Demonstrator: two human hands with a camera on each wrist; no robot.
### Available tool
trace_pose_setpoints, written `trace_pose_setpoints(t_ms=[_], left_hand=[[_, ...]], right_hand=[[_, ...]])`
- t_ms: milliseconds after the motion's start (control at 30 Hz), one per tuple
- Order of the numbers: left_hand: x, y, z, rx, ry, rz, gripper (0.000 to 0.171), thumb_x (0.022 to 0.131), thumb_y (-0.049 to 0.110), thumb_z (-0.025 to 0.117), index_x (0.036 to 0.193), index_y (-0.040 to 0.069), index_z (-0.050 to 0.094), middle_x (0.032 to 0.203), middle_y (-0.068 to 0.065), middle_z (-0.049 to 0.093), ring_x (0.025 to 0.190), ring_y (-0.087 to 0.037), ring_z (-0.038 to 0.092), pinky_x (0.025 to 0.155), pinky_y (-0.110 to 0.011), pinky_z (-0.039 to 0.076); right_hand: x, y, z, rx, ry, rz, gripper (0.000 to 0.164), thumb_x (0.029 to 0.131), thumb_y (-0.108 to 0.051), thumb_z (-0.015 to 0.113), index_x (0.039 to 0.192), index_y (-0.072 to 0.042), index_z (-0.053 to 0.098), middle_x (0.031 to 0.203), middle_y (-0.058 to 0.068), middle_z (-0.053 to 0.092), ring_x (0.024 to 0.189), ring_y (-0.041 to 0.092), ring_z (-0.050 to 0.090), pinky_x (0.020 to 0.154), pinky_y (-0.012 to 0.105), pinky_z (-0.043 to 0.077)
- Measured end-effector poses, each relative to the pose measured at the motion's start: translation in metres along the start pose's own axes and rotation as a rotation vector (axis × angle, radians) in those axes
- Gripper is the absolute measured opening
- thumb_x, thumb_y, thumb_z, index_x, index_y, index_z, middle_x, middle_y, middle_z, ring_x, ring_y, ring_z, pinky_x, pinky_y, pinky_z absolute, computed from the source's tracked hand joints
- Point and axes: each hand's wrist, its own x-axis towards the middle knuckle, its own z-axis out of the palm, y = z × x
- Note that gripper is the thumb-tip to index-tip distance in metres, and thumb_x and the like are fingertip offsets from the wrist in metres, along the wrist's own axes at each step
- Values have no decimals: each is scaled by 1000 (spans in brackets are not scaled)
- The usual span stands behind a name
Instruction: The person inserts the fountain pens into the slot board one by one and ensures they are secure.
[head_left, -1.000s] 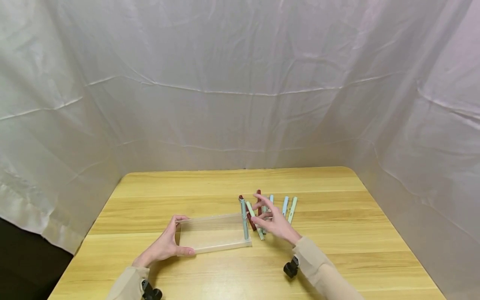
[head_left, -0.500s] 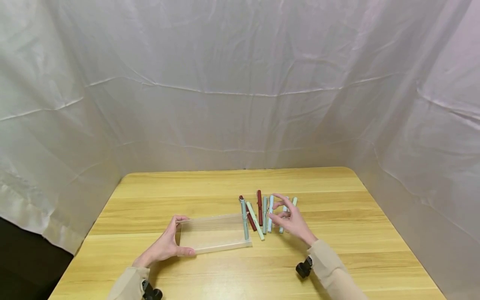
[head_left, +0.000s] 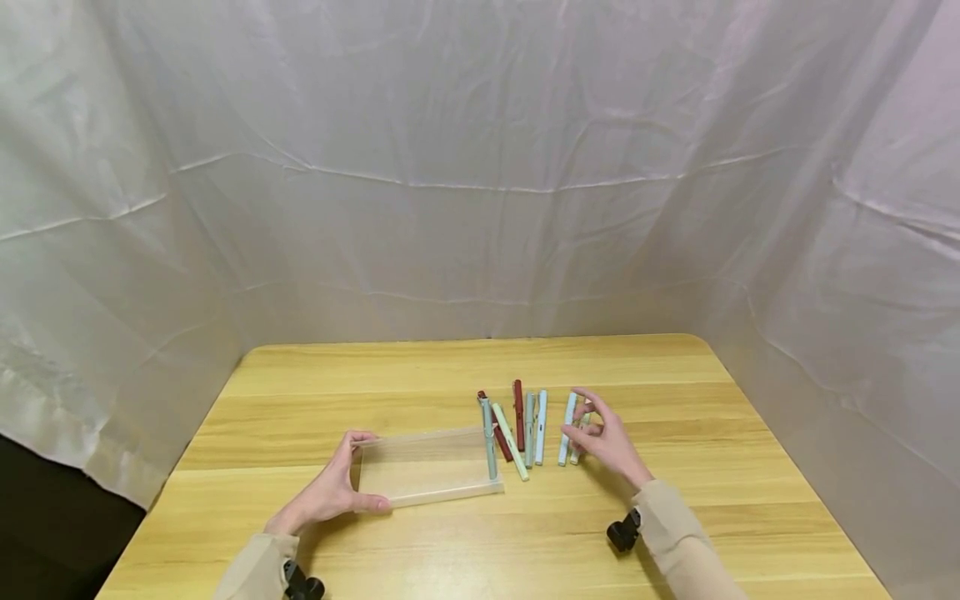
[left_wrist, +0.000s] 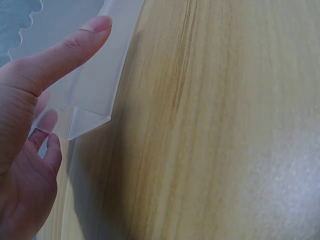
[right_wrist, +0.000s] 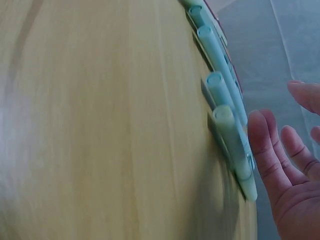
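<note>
My left hand (head_left: 330, 490) grips the left end of a clear plastic pen rack (head_left: 423, 468), thumb along the near edge and fingers at the far one. A scalloped edge of the rack shows in the left wrist view. Across its right end lies a grey-green capped pen (head_left: 489, 442). My right hand (head_left: 606, 433) hovers with spread fingers over the rightmost pens, a light blue pen (head_left: 567, 429) and a pale green pen (right_wrist: 231, 135) partly hidden by the fingers. In the right wrist view the fingertips are close beside the pale green pen, holding nothing.
Between rack and right hand lie a dark red pen (head_left: 519, 417), another dark red pen (head_left: 502, 442), a pale green pen (head_left: 512, 442), a grey-green pen (head_left: 530, 429) and a light blue pen (head_left: 541, 427). Grey-white curtains (head_left: 480, 208) surround the wooden table (head_left: 450, 550).
My right hand has moved right across the pens, from the ones near the rack to the rightmost pair, uncovering those between. My left hand and the rack have stayed put.
</note>
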Motion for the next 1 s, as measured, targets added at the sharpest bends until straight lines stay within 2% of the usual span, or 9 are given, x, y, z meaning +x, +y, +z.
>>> trace_pose_setpoints(t_ms=[233,533,833,1000], left_hand=[[1,3,-1,8,-4,34,95,66,24,94,135,0,33,145,-29,40,138,-57,34,116,-74,25],[0,4,0,13,-2,-22,99,65,25,95,137,0,32,147,-29,39,142,-56,32,118,-71,24],[0,-1,2,2,5,-9,100,64,27,95,137,1,33,146,-29,40,140,-55,35,117,-73,25],[-1,1,1,7,6,2,98,64,25,95,136,0,33,145,-29,41,139,-55,35,117,-73,26]], right_hand=[[-1,3,-9,-23,23,59,77,91,-4,70,155,-2,27,114,26,47,64,14,63,62,32,64],[4,11,-15,-84,53,115,75,92,-4,70,154,-2,28,104,18,50,64,16,64,57,29,62],[8,16,-21,-215,87,139,70,94,-11,69,152,0,31,92,14,58,62,15,63,53,28,60],[10,15,-22,-239,87,171,71,94,-15,70,152,0,32,89,11,59,59,14,61,51,28,58]])
